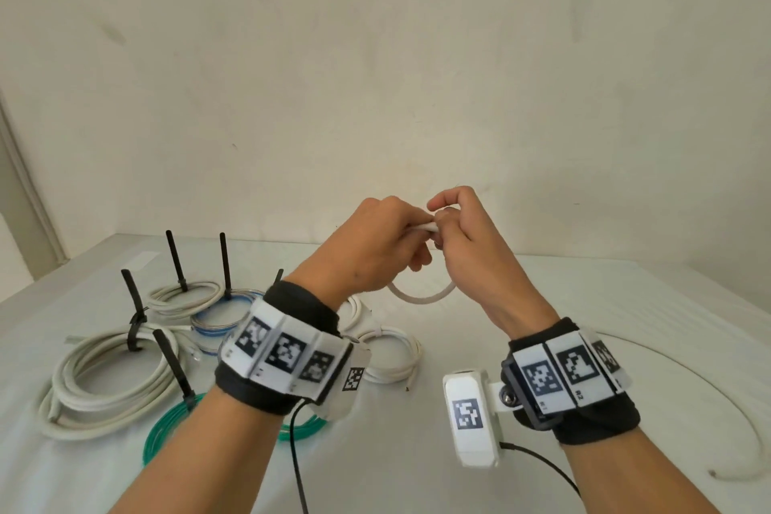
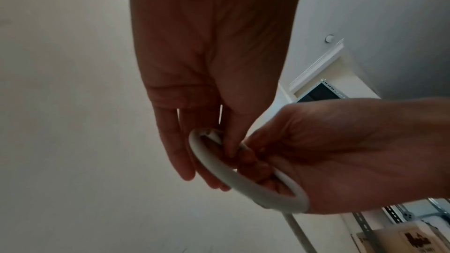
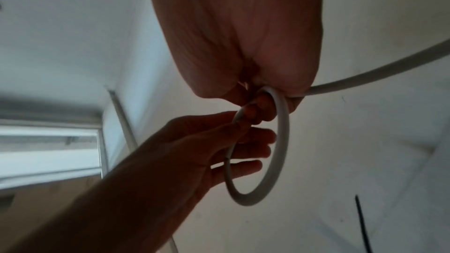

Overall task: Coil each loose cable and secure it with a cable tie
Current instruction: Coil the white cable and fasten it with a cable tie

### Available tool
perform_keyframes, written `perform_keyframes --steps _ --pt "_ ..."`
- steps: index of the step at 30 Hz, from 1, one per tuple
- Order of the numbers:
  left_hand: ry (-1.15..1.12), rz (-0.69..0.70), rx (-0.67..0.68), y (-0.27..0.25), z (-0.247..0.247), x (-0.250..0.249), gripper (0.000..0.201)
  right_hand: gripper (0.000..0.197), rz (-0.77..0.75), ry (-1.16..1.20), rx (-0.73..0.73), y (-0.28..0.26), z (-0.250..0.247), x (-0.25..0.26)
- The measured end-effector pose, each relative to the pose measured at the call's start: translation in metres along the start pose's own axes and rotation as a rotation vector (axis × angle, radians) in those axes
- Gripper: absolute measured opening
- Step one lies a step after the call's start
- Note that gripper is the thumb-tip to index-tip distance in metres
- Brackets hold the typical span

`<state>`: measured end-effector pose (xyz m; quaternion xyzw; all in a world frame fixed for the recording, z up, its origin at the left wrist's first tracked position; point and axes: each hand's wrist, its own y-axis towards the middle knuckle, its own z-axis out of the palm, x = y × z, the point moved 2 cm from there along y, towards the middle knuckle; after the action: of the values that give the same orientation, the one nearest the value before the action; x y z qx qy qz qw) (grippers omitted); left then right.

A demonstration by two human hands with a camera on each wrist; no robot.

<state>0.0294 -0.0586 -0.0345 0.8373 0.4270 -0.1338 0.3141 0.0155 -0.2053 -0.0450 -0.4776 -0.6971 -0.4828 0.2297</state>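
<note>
Both forearms rise from the near edge, hands meeting above the table (image 1: 542, 284). Left hand (image 1: 375, 238) pinches the white cable (image 1: 421, 297) end between thumb and forefinger, other fingers loose; right hand (image 1: 471, 234) curls round the same cable — one small loop hanging between them. Tied coils (image 1: 108, 380) lie left; the cable's tail sweeps along the right side. Behind — a plain wall (image 1: 375, 54).

A plain workroom or storeroom, it seems: bare cream walls (image 1: 375, 54), a white counter (image 1: 542, 305) against the far wall with tied cable coils (image 1: 104, 384) on its left, and, in the left wrist view, perforated metal racking (image 2: 362, 224) and a printed cardboard box (image 2: 401, 240).
</note>
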Motion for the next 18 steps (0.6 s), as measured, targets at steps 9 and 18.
perform_keyframes --steps 9,18 --pt "-0.553 -0.278 0.228 -0.018 -0.025 0.010 0.029 0.013 -0.089 -0.070 0.056 -0.004 0.005 0.008" --pt "-1.215 -0.379 0.274 -0.017 -0.018 0.003 0.023 0.033 -0.145 0.025 0.004 0.003 -0.009 0.006"
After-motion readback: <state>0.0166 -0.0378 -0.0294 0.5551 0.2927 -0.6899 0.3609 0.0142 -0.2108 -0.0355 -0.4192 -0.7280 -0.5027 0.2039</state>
